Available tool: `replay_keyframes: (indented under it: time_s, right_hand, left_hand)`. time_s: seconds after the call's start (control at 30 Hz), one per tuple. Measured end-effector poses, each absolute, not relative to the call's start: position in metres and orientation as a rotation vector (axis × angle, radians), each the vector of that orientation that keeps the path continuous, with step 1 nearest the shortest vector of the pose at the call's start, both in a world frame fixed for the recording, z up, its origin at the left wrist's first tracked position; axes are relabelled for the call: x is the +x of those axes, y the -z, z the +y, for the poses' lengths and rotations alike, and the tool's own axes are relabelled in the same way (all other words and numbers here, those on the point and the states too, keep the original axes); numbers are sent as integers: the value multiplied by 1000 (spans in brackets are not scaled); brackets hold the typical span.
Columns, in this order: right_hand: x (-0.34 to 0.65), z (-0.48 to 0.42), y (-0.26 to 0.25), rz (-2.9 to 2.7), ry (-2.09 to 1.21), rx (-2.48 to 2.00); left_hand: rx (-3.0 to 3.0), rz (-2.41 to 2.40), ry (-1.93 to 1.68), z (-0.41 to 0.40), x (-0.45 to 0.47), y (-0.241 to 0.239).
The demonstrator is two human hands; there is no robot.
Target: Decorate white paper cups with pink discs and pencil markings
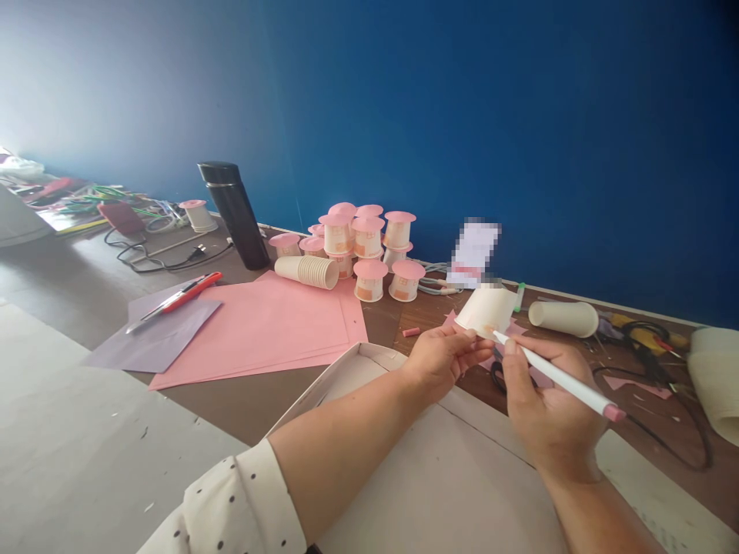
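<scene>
My left hand [442,355] is closed round the rim of a white paper cup [486,310], holding it tilted above the table. My right hand [546,400] grips a white marker with a pink end [563,378], and its tip touches the cup's side near a small orange mark. Both hands hover over an open white cardboard box [346,373]. Behind them stands a pile of decorated cups with pink round tops [363,246].
Pink paper sheets [265,323] and grey paper with a red utility knife [182,296] lie to the left. A black flask [234,214], a stack of plain cups [305,271], another cup stack [563,318], cables and tools fill the table along the blue wall.
</scene>
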State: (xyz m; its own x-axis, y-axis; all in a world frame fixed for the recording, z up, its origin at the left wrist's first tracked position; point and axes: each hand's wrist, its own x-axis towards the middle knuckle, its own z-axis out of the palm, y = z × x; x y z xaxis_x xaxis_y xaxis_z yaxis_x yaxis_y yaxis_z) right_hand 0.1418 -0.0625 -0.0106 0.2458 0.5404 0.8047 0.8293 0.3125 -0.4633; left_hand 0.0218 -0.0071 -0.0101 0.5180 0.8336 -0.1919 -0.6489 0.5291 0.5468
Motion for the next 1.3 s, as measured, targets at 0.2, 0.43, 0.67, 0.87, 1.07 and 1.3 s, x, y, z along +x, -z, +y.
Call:
replay_keyframes:
  time_s: [0.2,0.43,0.67,0.87,1.07,1.3]
  right_hand:
    - [141,-62,11,-1465,347,-1345]
    - [145,-60,14,-1531,348,-1311]
    - [144,-60,13,-1510,366,-1327]
    - [144,-60,12,-1532,360,-1314]
    - [144,-59,14,-1531,327,-1318]
    - [142,-62,9,-1408,351,-1367]
  left_hand:
    - [446,480,-932,-8,23,9]
    - [471,463,-936,-8,24,11]
    - [486,471,-941,-8,25,12]
    - [472,486,-947,-9,24,10]
    - [457,498,-948,-10,23,5]
    - [418,527,-938,-8,21,4]
